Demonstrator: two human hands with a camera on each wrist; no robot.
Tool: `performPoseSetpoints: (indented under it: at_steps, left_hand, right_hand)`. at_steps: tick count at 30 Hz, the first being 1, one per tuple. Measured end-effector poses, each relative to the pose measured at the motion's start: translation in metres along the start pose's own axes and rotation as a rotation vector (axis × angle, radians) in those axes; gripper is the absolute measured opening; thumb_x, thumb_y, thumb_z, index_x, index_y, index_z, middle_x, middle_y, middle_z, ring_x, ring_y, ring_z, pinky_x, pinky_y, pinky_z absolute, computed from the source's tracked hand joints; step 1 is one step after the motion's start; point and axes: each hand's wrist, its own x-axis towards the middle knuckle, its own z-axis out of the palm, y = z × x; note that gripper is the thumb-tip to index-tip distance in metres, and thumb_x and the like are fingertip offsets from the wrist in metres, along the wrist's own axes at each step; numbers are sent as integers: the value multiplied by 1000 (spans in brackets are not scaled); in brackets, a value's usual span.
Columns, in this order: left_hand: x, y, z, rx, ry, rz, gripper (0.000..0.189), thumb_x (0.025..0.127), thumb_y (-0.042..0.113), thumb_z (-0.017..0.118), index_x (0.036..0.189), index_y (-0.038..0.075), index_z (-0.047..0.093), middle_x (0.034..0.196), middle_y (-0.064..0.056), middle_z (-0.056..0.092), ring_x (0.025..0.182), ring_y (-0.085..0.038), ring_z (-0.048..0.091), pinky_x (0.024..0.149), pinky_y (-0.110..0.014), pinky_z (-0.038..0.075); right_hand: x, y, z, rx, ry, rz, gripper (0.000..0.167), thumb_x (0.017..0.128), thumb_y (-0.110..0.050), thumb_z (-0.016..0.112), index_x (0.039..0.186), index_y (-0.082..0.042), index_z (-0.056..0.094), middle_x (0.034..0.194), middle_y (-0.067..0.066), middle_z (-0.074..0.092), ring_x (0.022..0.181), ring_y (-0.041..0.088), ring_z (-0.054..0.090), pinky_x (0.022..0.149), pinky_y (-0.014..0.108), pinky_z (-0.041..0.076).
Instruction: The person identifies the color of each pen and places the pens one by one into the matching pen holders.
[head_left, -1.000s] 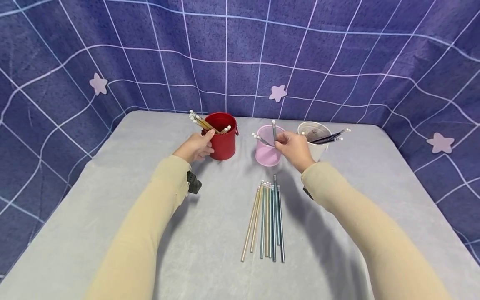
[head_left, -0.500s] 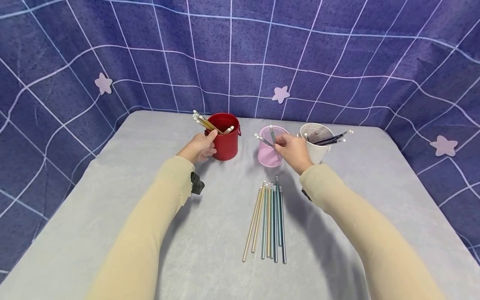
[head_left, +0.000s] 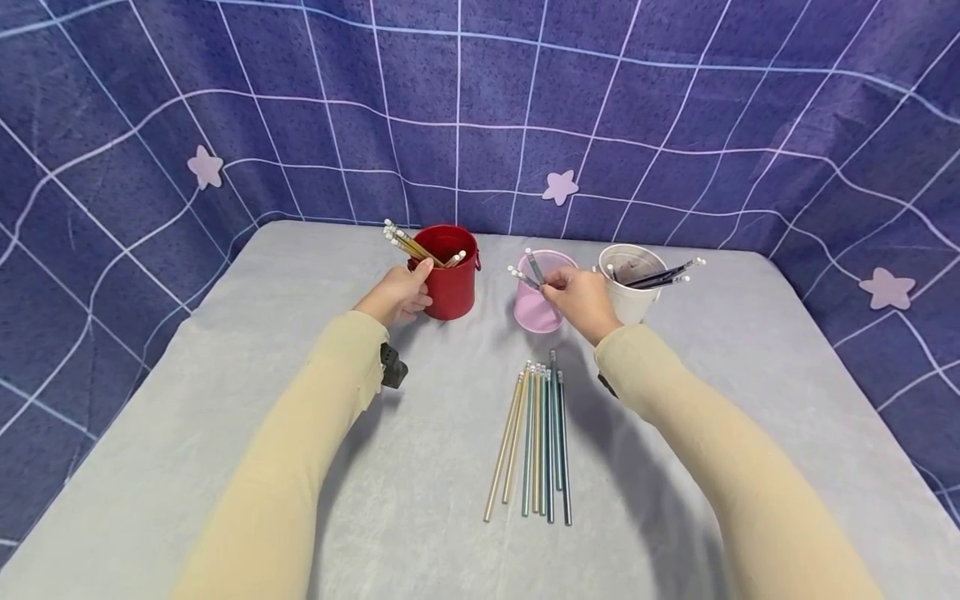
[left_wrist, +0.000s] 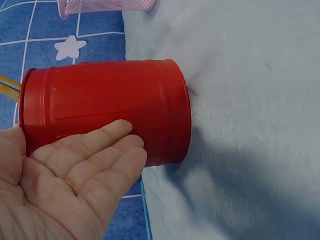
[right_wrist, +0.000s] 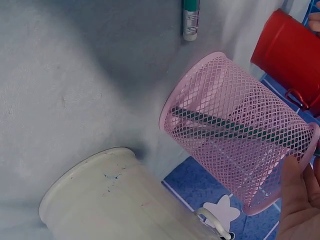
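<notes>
The right hand (head_left: 583,302) pinches a teal pencil (head_left: 535,267) at the pink mesh cup (head_left: 540,317); the eraser end rises left of the fingertips, on the side toward the left hand (head_left: 397,296). That hand lies at the left side of the red bucket (head_left: 456,298), 3 fingers straight along its wall; I cannot tell whether it grips anything. The white bucket (head_left: 632,307) stands just right of the cup. Loose pencils (head_left: 543,442) lie on the near side of the 2 hands.

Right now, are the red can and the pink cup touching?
Apart. The head view shows a strip of grey cloth between the red can and the pink cup.
</notes>
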Motion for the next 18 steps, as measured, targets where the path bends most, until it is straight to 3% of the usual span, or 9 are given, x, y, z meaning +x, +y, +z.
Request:
performPoseSetpoints:
  at_steps: [11, 18]
  left_hand:
    - [2, -2, -1, 3, -23, -6, 71, 103, 47, 28, 140, -13, 32, 139, -27, 45, 132, -36, 40, 107, -47, 33]
    - [2, -1, -1, -1, -29, 1, 72, 103, 48, 28, 140, -13, 31, 140, -27, 44, 132, -37, 39, 108, -47, 33]
  right_hand:
    - [-4, 1, -3, 50, -12, -16, 17, 86, -8, 65, 97, 4, 71, 93, 15, 72, 84, 28, 67, 78, 39, 51]
    - [-12, -4, -8, 112, 55, -66, 13, 84, -3, 64, 91, 5, 71, 86, 16, 72, 76, 25, 65, 69, 32, 50]
